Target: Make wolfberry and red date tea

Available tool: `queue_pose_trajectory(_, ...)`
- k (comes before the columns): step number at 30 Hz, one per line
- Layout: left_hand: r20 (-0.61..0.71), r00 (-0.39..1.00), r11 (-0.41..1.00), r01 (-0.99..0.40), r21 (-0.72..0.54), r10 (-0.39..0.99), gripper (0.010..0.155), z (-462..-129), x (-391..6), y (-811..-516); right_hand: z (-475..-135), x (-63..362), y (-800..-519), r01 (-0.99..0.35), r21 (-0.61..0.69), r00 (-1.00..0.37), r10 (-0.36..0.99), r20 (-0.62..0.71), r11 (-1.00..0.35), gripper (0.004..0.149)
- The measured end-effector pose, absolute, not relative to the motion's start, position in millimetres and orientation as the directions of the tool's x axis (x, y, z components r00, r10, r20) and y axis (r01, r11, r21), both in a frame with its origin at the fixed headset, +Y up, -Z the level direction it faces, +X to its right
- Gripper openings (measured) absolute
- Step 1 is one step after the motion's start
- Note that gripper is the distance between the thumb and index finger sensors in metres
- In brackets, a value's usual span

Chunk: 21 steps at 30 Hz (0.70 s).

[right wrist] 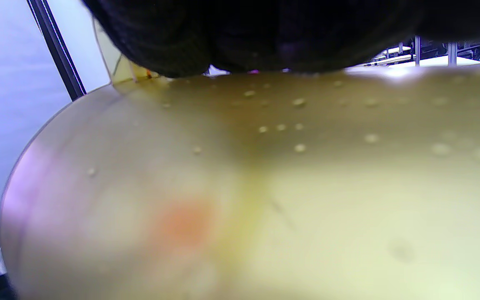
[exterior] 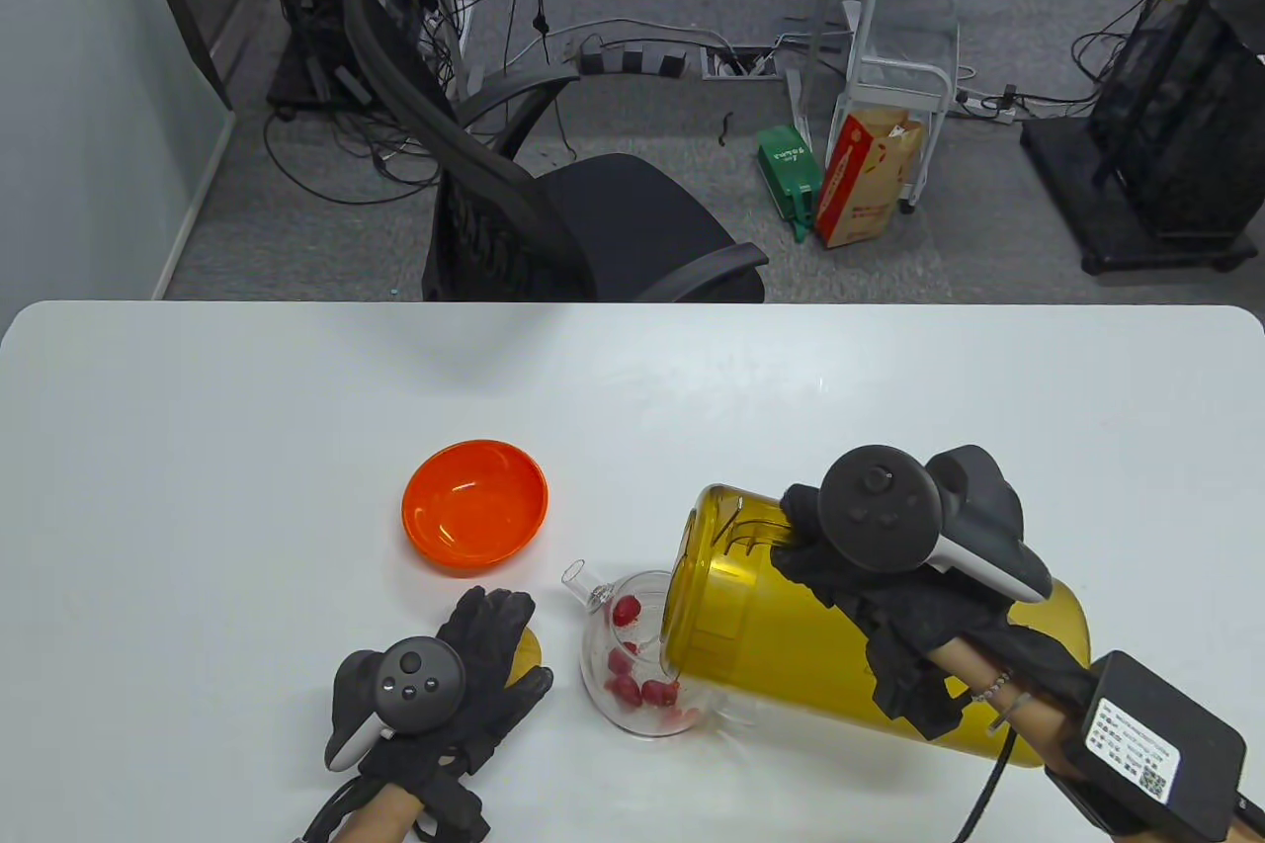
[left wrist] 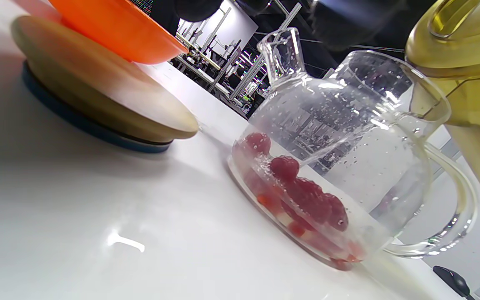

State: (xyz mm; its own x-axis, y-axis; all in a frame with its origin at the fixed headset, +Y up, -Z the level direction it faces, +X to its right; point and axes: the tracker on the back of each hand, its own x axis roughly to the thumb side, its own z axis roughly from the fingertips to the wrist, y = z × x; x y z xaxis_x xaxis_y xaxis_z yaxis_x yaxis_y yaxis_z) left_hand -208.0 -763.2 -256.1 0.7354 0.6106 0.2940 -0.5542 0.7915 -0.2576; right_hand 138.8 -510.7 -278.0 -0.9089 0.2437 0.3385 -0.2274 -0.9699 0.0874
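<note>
Gripping the yellow translucent pitcher [exterior: 791, 645] from above, the right hand [exterior: 889, 606] holds it tipped nearly onto its side, fingers clamped on its upper wall, the open mouth directly over the glass teapot [exterior: 642, 665]. The teapot stands upright on the white desk [exterior: 198, 448], spout [exterior: 578, 576] pointing away from the person, handle [left wrist: 452, 216] on the pitcher side. Red dates [left wrist: 306, 196] lie on its bottom, with droplets on the inner glass. The left hand [exterior: 474, 675] rests palm-down on a round wooden lid [left wrist: 98, 100] just left of the teapot, fingers together and flat, gripping nothing. An orange bowl [exterior: 474, 505] sits just beyond the lid. In the right wrist view, the pitcher wall fills the frame, blurred.
</note>
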Motion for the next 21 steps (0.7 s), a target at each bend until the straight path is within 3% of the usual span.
queue_pose_trajectory(21,0.292,0.737,0.792,-0.553,-0.259,0.61,0.073,-256.0,-208.2,-763.3,-278.9,137.0,-509.5,-0.219,0.093,-0.911,0.238,0.338,-0.971,0.036)
